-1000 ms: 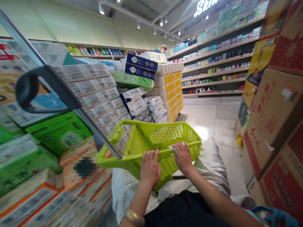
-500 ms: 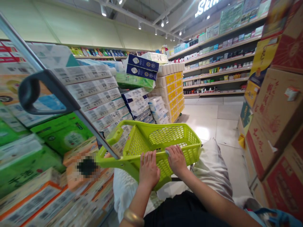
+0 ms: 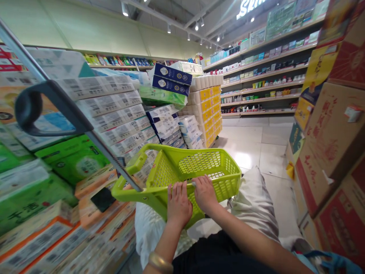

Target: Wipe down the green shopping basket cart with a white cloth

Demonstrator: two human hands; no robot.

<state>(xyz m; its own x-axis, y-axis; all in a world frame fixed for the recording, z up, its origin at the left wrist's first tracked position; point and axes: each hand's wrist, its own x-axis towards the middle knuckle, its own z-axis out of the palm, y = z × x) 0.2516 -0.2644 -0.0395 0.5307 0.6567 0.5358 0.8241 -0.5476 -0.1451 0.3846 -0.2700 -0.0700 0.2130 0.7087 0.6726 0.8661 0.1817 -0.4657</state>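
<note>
A lime-green rolling shopping basket [image 3: 212,158] with perforated walls lies in front of me. Its long metal pull rod [image 3: 107,152] slants up to the left and carries a dark grey grip [image 3: 54,110]. My left hand [image 3: 179,203] is closed over the basket's near rim, fingers bent across the edge. Just to its right, my right hand [image 3: 205,195] bends over the same rim. At its thumb side a small white scrap [image 3: 194,184] peeks out, perhaps tissue or cloth, mostly hidden by the hand.
Stacked tissue packs [image 3: 111,102] and boxes rise on the left, with a dark flat object [image 3: 103,199] on one. Cardboard cartons [image 3: 327,137] line the right side. White quilted fabric [image 3: 151,224] and a pale sack [image 3: 256,205] lie around the basket. Stocked shelves [image 3: 265,72] stand beyond the tiled floor [image 3: 245,140].
My right hand has slid left along the rim, closer to my left hand, with the white scrap still at its thumb. My left hand stays in place. The basket has shifted slightly left.
</note>
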